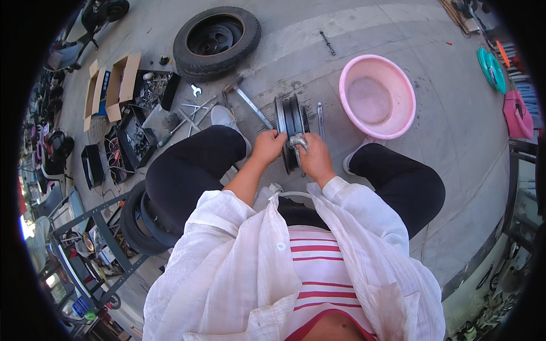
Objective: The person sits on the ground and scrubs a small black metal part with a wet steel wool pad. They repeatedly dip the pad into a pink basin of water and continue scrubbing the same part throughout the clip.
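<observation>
A black wheel rim with a bare metal edge (280,117) stands upright on the concrete between my feet, with no tyre on it. My left hand (269,147) grips its near left edge, thumb on top. In my right hand (316,157) is a bunched silvery-grey cloth or mesh pad (297,141), pressed against the rim; its exact material cannot be told. A hammer (249,102) lies to the left of the rim, its handle end close to my left hand. To the right rests a steel tyre lever or bar (320,121). My palms hide part of the rim.
A pink plastic basin (345,106) stands at front right. Farther off lie a wheel with its tyre (185,64) and a threaded axle bolt (327,43). On the left are an open-end wrench (196,90), cardboard boxes (123,81), parts trays (136,136) and tyres (132,221).
</observation>
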`<action>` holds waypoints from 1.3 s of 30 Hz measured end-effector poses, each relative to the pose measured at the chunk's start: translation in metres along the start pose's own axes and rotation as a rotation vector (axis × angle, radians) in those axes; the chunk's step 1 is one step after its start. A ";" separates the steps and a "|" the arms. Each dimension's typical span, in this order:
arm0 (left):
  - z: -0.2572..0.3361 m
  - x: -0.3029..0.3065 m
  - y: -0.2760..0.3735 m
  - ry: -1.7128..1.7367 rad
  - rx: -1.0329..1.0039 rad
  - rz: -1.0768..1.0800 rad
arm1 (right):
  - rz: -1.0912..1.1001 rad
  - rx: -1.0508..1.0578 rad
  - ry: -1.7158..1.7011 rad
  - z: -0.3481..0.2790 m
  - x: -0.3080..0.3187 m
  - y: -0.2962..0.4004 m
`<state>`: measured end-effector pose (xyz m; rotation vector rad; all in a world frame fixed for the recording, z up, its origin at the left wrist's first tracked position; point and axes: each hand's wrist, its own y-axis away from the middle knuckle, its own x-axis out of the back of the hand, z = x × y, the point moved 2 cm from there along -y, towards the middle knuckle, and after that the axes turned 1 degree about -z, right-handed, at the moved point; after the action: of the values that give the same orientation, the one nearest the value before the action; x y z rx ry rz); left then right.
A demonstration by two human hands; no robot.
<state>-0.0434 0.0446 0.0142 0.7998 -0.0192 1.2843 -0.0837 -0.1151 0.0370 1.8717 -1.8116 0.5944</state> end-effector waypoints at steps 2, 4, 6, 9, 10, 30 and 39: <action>-0.009 0.001 -0.013 -0.157 -0.078 0.103 | -0.006 0.029 0.016 -0.002 -0.002 0.003; -0.012 0.003 -0.029 -0.201 -0.091 0.234 | -0.017 0.041 0.027 -0.004 -0.003 0.006; -0.013 0.008 -0.049 -0.160 -0.047 0.291 | -0.035 0.036 0.035 -0.005 -0.004 0.011; -0.013 0.030 -0.069 -0.138 0.042 0.257 | -0.044 0.009 0.028 -0.006 -0.004 0.020; -0.010 0.030 -0.071 -0.116 0.061 0.249 | -0.050 -0.004 0.023 -0.005 -0.002 0.019; 0.003 -0.026 -0.031 0.109 0.035 0.423 | 0.023 -0.130 0.474 -0.029 -0.005 -0.014; -0.005 -0.030 -0.026 0.191 0.055 0.476 | -0.085 -0.141 0.617 -0.028 -0.024 -0.098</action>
<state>-0.0330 0.0205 -0.0157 0.7396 -0.0218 1.8155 0.0138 -0.0772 0.0419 1.4476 -1.3247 0.8708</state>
